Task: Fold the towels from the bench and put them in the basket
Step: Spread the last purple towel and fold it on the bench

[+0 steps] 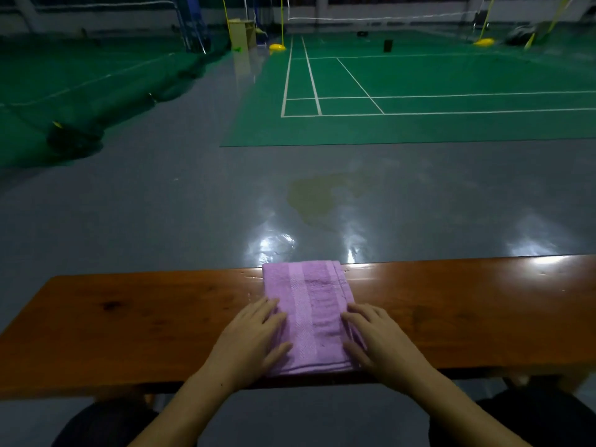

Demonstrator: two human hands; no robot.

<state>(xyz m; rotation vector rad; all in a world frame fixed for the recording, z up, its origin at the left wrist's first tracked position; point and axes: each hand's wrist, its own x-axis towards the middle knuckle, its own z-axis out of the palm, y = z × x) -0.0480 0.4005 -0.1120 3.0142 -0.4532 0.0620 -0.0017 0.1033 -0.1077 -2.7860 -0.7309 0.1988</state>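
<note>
Green badminton courts with white lines are stretching far back across the big dim hall, and a shiny grey floor is lying in front of them. Closer in, a long brown wooden bench is running from side to side. A purple towel, already folded into a long strip, is lying on the bench, with its long side pointing away from the person. Both hands are resting flat on its near end with fingers spread, the left hand on the left edge and the right hand on the right edge. Both are equally near. The next fold probably needs one end going over the other. No basket is showing.
</note>
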